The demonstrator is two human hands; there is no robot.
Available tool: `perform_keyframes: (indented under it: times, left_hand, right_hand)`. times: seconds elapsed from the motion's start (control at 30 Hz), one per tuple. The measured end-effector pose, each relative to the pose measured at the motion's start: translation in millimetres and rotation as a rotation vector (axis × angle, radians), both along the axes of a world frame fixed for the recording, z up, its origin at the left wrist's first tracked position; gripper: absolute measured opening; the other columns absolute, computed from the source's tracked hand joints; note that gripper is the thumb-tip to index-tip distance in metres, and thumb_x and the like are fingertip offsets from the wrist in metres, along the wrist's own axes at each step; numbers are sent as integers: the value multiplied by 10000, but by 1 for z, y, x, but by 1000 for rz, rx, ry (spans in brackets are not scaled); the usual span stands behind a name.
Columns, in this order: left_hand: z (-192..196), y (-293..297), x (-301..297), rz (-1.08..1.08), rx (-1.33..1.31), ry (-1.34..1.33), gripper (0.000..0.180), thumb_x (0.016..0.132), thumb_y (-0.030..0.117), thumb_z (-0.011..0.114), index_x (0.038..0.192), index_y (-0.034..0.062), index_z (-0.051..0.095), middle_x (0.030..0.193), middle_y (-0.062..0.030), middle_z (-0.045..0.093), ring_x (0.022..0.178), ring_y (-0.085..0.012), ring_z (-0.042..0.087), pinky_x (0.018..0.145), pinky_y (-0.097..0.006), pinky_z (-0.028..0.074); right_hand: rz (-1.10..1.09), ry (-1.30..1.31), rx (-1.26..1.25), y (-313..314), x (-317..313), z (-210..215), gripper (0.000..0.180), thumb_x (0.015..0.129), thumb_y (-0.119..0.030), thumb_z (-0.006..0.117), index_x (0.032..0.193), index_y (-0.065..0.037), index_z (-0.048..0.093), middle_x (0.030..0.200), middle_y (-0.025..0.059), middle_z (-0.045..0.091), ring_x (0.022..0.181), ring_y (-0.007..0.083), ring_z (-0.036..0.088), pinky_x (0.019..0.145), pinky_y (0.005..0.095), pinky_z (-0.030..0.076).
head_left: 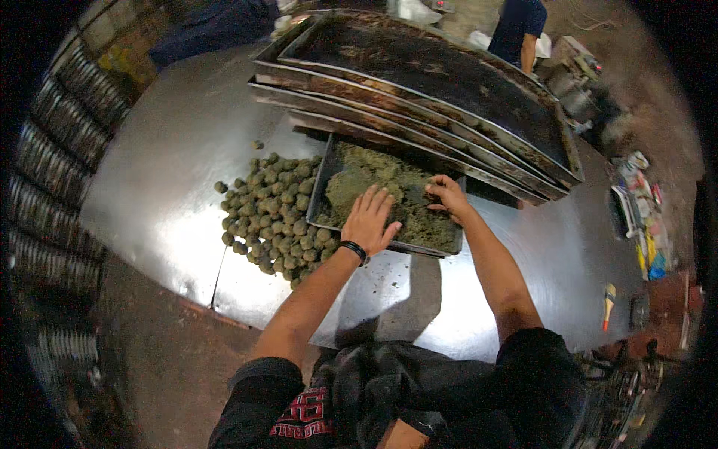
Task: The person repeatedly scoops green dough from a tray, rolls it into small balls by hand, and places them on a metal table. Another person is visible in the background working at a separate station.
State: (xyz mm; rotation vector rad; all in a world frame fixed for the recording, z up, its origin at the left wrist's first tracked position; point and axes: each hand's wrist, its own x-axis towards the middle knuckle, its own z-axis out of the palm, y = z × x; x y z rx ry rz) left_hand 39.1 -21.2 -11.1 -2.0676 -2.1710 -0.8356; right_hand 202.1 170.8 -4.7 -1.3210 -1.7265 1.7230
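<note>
A dark metal tray [321, 183] holds a greenish, crumbly dough-like mixture [355, 166]. My left hand [366, 223], with a dark band at the wrist, lies over the tray's near left part, its fingers stretched out flat on the mixture. At the right side of the tray, my right hand [450, 200] has its fingers and thumb curled in at the mixture's surface; whatever they enclose is too small to make out. Left of the tray, many round greenish balls [275, 200] are heaped on the metal table, close against the tray's wall.
Large blackened baking trays [441, 82] are stacked just beyond the small tray. The shiny metal table [157, 161] carries everything. A brush [609, 305] lies at its right edge. Metal racks [56, 161] stand on the left. Another person [518, 30] is at the far right.
</note>
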Motion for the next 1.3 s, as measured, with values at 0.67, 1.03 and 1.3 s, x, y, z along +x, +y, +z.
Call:
perform_keyframes:
  times: [0.67,1.03,1.3]
  left_hand:
    - [39,66,-18,-138,-341,-1402,419,806,201,638,1112,-11,447,956,-123,562,732,-197,614,543,-304,551]
    - [36,70,-26,-359,-412,-1551,370,791,195,661,1062,-11,516,925,-125,596,741,-183,615,594,-289,539]
    - [40,68,-2,119,-182,-1122,447,750,198,685,1115,23,494,989,-133,599,846,-237,614,719,-356,515]
  right_hand:
    - [-272,314,49,-98,-26,44,470,781,-148,658,1186,8,479,896,73,585,701,134,566,570,245,471]
    - [-10,373,15,-69,-8,41,314,777,-125,642,1054,-38,521,874,64,602,712,129,585,587,263,504]
    - [-40,589,-559,-23,19,27,245,801,-138,594,1028,-94,511,796,39,554,651,113,516,478,234,375]
